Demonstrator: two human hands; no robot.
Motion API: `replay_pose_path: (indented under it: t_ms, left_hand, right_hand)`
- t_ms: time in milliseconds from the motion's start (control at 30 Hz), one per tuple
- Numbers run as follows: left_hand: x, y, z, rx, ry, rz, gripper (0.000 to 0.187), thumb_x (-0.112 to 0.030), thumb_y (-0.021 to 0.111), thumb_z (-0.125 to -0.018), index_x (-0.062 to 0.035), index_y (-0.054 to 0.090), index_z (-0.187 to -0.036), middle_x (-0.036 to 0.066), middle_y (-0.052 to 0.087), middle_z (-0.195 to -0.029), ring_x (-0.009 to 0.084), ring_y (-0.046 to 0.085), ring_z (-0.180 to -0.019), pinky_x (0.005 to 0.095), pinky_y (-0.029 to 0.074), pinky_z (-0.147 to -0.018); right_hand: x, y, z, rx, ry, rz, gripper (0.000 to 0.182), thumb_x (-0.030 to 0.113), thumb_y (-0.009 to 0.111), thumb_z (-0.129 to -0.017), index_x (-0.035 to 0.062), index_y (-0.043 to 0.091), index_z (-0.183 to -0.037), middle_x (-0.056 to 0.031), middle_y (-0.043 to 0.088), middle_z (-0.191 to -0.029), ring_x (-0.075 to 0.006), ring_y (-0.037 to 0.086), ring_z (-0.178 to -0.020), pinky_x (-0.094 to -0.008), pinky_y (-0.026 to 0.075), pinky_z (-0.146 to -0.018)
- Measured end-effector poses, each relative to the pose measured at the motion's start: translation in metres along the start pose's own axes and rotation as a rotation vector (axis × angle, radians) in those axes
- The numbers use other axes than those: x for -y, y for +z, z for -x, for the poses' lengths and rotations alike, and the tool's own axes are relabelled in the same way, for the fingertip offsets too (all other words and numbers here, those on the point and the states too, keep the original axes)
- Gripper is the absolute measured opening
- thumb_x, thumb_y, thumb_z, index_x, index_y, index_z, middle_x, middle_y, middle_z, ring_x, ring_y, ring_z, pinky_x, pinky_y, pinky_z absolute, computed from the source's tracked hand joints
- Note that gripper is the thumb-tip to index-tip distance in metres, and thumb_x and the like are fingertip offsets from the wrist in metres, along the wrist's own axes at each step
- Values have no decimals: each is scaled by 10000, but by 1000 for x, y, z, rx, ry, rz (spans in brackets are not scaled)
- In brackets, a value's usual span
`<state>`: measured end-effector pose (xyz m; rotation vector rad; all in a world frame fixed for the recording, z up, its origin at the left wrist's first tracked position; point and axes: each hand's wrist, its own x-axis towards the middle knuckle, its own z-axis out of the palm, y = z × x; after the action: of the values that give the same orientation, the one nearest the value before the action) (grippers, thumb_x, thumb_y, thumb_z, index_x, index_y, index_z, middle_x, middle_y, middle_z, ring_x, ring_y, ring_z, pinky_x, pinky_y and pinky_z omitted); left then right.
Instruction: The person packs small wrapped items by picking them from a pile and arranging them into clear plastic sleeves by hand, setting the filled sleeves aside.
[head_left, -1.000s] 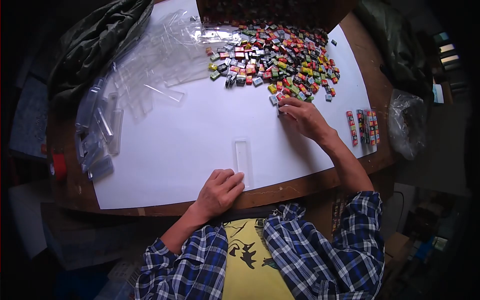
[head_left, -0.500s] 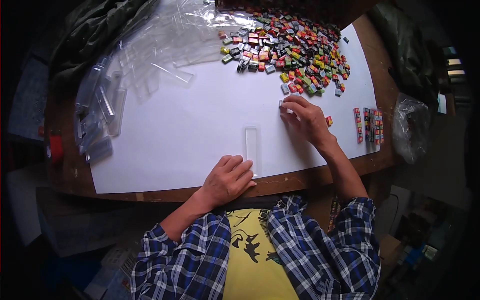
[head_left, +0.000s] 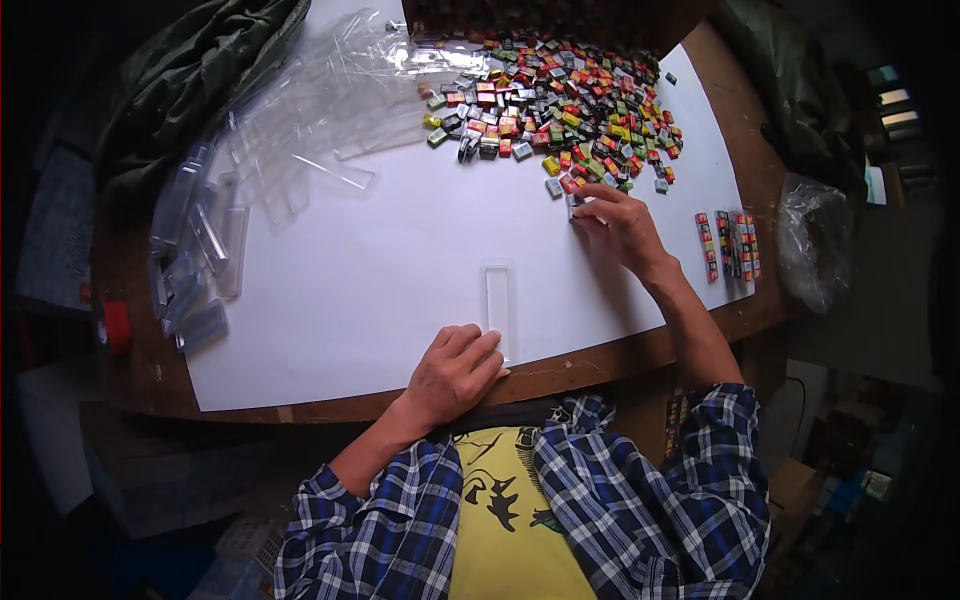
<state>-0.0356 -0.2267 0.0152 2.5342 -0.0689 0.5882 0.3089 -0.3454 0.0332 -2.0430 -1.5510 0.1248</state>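
My left hand (head_left: 457,374) rests at the table's front edge, its fingers closed on the near end of a narrow clear plastic case (head_left: 498,290). The case lies flat on the white sheet, pointing away from me, and looks hollow. Farther right, my right hand (head_left: 622,228) pinches a small silver-grey block (head_left: 573,206) between thumb and fingertips, at the near edge of a heap of small colourful blocks (head_left: 590,120). The blocks are red, yellow, green, black and grey; their printing is too small to read.
Clear plastic cases (head_left: 205,235) pile up at the left, with more clear plastic pieces (head_left: 330,120) at the back. Several rows of blocks (head_left: 735,245) lie at the right, beside a crumpled clear bag (head_left: 815,240). A red object (head_left: 117,325) sits at the left edge.
The view has shifted slightly. My right hand, pinching the grey block, has moved a little to the right along the heap's near edge. My left hand stays on the case.
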Motion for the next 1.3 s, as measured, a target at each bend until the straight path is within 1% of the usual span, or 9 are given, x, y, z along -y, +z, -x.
replay_pose_path:
  t_ms: [133,233,433,500,633,900,1033,1100,1300]
  left_hand:
    - [0,0,-2,5,9,0,230,-176,827,-858,-25,702,-980,118,690,-1230,283,651,-1108,420,523,-959]
    - [-1,0,0,12,-11,-5,225,-169,823,-857,-26,702,-983,115,691,-1226,280,651,-1107,416,524,-959]
    - [0,7,-9,-26,-24,-20,186,-122,826,-850,-36,726,-980,88,720,-1191,275,667,-1079,405,524,-939]
    - [1,8,-10,-27,-21,-22,182,-115,821,-850,-34,727,-985,89,720,-1191,275,667,-1077,405,525,-938]
    - [3,9,-9,-20,-3,-30,199,-104,811,-849,-24,727,-1011,94,718,-1194,276,668,-1077,406,525,-938]
    - [1,10,-8,-26,-19,-13,229,-105,810,-860,-8,719,-1047,101,718,-1193,282,671,-1076,407,532,-934]
    - [5,10,-10,-32,-9,-10,230,-110,816,-864,-11,719,-1047,102,720,-1188,286,673,-1070,413,540,-924]
    - [4,9,-11,-33,-21,-1,231,-113,820,-865,-17,722,-1050,103,721,-1193,289,674,-1068,418,544,-918]
    - [0,9,-12,-19,-29,4,236,-122,832,-860,-30,729,-1051,103,726,-1200,292,674,-1062,418,547,-913]
  right_hand:
    - [-8,-3,-10,38,-93,-4,115,-24,813,-873,32,760,-958,-112,772,-1089,-290,792,-846,-359,646,-736]
    - [-8,-2,-12,101,-63,-3,130,-17,821,-857,22,735,-947,-106,766,-1079,-277,784,-824,-361,645,-724]
    - [63,16,5,157,-70,-174,147,18,805,-836,27,694,-932,-105,748,-1026,-307,751,-755,-392,621,-664]
    - [85,26,9,149,-217,-190,205,27,826,-829,55,699,-987,-110,739,-1023,-286,749,-739,-382,615,-644]
    - [101,34,12,223,-242,-183,216,33,828,-846,67,701,-1018,-111,743,-1019,-286,752,-748,-378,610,-631]
    - [43,37,-58,-167,-104,-36,153,47,755,-923,58,717,-1071,-119,758,-1032,-349,762,-833,-439,622,-721]
    - [14,44,-99,-90,-72,109,180,35,771,-927,55,733,-1102,-135,760,-1077,-338,768,-873,-417,632,-774]
    - [11,44,-108,32,-82,208,178,43,763,-937,67,745,-1113,-139,760,-1074,-345,766,-886,-424,630,-791]
    - [35,41,-52,108,-55,218,146,69,790,-930,73,770,-1075,-131,759,-1059,-330,763,-842,-411,629,-749]
